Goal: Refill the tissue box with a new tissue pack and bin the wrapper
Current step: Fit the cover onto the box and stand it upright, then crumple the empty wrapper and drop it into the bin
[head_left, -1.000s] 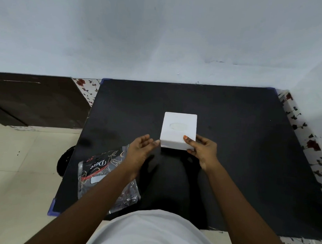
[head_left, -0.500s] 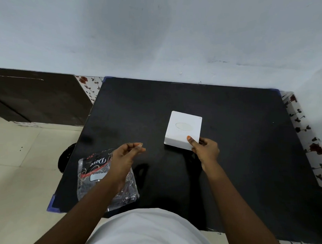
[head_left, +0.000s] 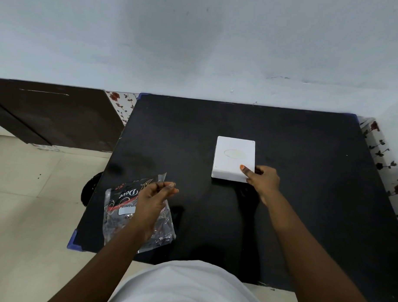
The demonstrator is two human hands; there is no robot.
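Hovering over the wrapper (head_left: 132, 216) at the table's (head_left: 304, 199) near-left corner, left hand (head_left: 154, 200) has fingers loosely curled, holding nothing I can tell; the thin crinkly film is probably light and slippery, best pinched at its raised far corner. Right hand (head_left: 263, 179) grips the tissue box's (head_left: 234, 159) near-right corner mid-table; rigid, light-looking box, with clear room toward the far edge.

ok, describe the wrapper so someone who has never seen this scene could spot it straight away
Start at the black table against the pale wall, then go to its near-left corner. The wrapper lies flat there, partly under the left hand. It is crinkly clear plastic with dark print, a red stripe and the word "Dove", unlike the plain white tissue box that the right hand touches farther right.
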